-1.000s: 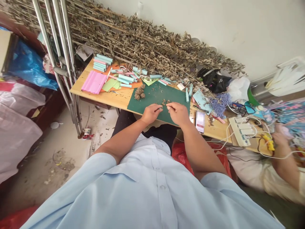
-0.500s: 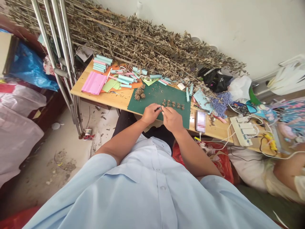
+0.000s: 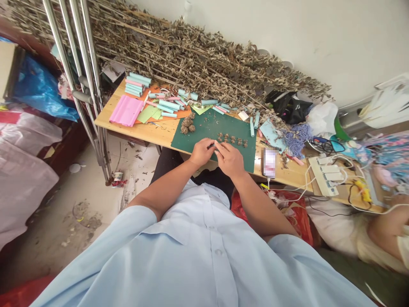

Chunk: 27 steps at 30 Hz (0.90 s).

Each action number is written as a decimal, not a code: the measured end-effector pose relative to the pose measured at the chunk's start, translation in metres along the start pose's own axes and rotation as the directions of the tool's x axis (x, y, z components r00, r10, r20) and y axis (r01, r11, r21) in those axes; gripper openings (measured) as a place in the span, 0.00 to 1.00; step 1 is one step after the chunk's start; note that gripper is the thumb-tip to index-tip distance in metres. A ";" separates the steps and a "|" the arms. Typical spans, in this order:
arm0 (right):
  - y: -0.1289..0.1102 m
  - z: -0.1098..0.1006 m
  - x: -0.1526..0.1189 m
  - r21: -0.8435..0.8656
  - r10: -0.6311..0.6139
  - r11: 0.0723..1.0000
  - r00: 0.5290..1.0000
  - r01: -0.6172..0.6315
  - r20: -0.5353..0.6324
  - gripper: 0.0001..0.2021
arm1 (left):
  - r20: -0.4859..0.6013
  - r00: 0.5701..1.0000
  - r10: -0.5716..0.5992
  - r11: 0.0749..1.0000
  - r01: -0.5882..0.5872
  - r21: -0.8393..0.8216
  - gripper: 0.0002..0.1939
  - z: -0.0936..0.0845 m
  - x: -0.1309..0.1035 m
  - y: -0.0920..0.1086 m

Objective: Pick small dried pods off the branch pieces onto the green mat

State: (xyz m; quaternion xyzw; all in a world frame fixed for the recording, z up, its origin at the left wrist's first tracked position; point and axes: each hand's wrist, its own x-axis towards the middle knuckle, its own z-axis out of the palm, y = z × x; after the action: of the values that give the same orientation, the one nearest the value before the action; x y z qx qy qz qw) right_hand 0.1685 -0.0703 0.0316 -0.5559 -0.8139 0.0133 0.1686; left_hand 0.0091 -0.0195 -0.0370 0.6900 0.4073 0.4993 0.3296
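small brown clumps [image 3: 233, 139] sit in line on the green mat [image 3: 236, 121], just beyond my right hand [image 3: 229, 160]; a brown heap [image 3: 187, 124] lies left. fingertips of right and left hand [image 3: 203, 152] press together; what they pinch, i cannot tell. phone [image 3: 269, 163]: right of mat.

Left hand [image 3: 202, 152], right hand [image 3: 230, 159] curled inward, close together.

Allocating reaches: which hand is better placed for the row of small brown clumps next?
Right, probably: the right hand is closer to the small brown clumps; the left hand lies farther left.
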 end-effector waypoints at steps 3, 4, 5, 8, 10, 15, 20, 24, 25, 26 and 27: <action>-0.001 0.004 -0.002 0.061 0.048 0.997 0.998 -0.045 -0.045 0.24 | -0.007 1.000 0.004 1.000 -0.004 -0.004 0.07 0.000 0.000 0.000; -0.002 0.005 -0.003 0.081 0.061 0.995 0.997 -0.056 -0.054 0.24 | -0.012 1.000 0.006 1.000 -0.007 -0.009 0.06 0.000 0.000 -0.001; -0.002 0.005 -0.003 0.097 0.069 0.993 0.996 -0.063 -0.056 0.24 | -0.017 1.000 0.008 1.000 -0.008 -0.011 0.06 0.000 0.000 -0.002; -0.002 0.004 -0.004 0.138 0.067 0.989 0.996 -0.060 -0.052 0.23 | -0.017 1.000 0.012 1.000 -0.012 -0.011 0.06 0.001 0.000 -0.003; 0.002 0.004 -0.004 0.190 0.101 0.978 0.992 -0.085 -0.079 0.23 | -0.015 1.000 0.007 1.000 -0.007 -0.009 0.06 0.001 0.000 -0.005; 0.027 0.009 -0.003 0.292 0.356 0.908 0.921 -0.300 -0.159 0.14 | -0.019 0.997 -0.069 0.998 0.069 -0.003 0.05 0.001 0.001 -0.005; 0.050 0.022 -0.004 0.319 0.480 0.842 0.874 -0.435 -0.076 0.11 | 0.012 0.993 -0.121 0.993 0.121 -0.005 0.04 -0.006 0.008 0.000; 0.056 0.032 -0.002 0.353 0.535 0.800 0.843 -0.485 -0.054 0.12 | 0.085 0.987 -0.138 0.990 0.137 0.016 0.04 -0.010 0.014 0.001; 0.057 0.034 -0.001 0.364 0.552 0.787 0.833 -0.499 -0.051 0.12 | 0.101 0.985 -0.143 0.990 0.142 0.019 0.05 -0.010 0.015 0.001; 0.059 0.035 0.000 0.375 0.564 0.775 0.824 -0.509 -0.049 0.12 | 0.109 0.983 -0.148 0.989 0.146 0.020 0.05 -0.010 0.015 0.000; 0.060 0.037 0.001 0.386 0.574 0.765 0.817 -0.515 -0.047 0.13 | 0.112 0.982 -0.152 0.988 0.151 0.019 0.06 -0.010 0.015 0.000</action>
State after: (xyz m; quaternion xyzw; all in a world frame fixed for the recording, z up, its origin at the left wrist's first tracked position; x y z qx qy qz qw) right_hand 0.2111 -0.0402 -0.0150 -0.7277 -0.5838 0.1635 0.3208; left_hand 0.0016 -0.0055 -0.0281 0.6860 0.4420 0.4306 0.3855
